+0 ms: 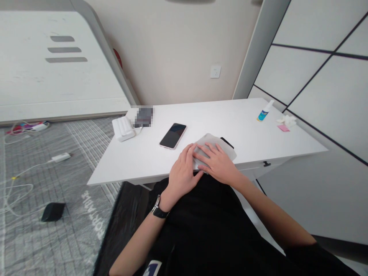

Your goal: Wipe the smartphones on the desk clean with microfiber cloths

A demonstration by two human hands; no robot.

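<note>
A thin pale grey sheet, perhaps a cloth or a film (209, 139), lies at the front edge of the white desk. My right hand (217, 164) rests flat on it with fingers spread. At its left side is my left hand (181, 171), fingers stretched out and their tips on the sheet, close to the right fingertips. A dark flat object (227, 143) pokes out from behind the sheet's right side; most of it is hidden. Just beyond my left hand, a smartphone (173, 135) with a dark screen lies on the desk.
A white box-like device (123, 128) and a blurred dark item (143, 116) sit at the desk's left end. On the right are a spray bottle (265, 111), a crumpled white tissue (286, 121) and a pink slip (283, 128). Cables (21, 191) trail over the floor mat.
</note>
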